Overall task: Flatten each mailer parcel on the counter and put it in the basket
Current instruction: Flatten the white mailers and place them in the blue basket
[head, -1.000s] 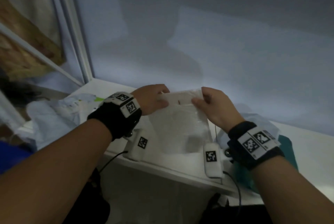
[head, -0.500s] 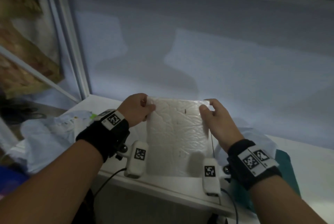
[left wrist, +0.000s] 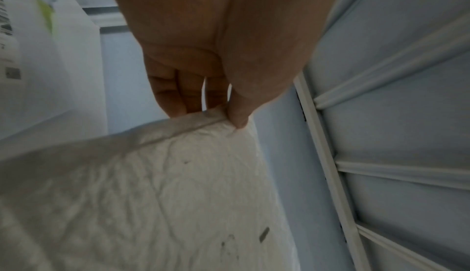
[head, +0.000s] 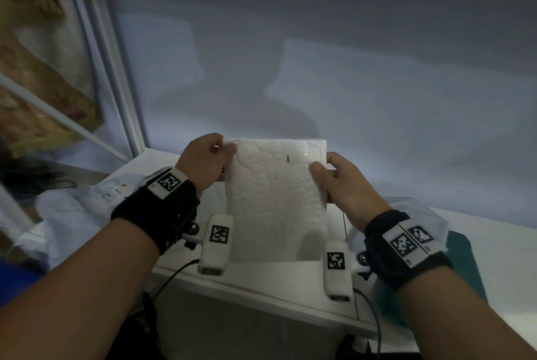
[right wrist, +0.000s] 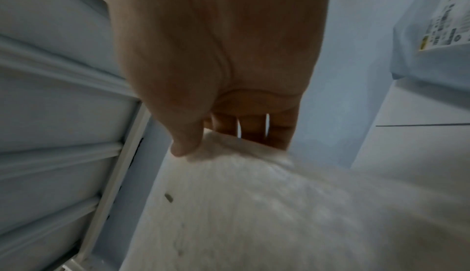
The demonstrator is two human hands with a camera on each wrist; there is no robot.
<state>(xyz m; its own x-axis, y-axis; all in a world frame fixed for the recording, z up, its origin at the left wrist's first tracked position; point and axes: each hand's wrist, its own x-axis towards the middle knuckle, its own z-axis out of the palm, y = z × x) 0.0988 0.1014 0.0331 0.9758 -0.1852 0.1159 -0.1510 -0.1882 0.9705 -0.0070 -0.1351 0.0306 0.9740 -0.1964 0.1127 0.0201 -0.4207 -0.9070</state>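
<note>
- The counter (head: 261,281) has its front edge nearest; the white mailer (head: 276,200) is held upright over it, between the two wrists.
- The left hand (head: 203,162) pinches the mailer's upper left corner; the right hand (head: 343,182) pinches its upper right edge.
- The mailer looks wrinkled and padded, with a small dark mark near the top.
- Other pale parcels (head: 72,214) lie toward the counter's left end.
- The left wrist view shows the thumb (left wrist: 237,114) pressing a seam; the right wrist view shows a printed label (right wrist: 447,20).
- A plain wall (head: 319,69) closes off the counter's far edge.
</note>
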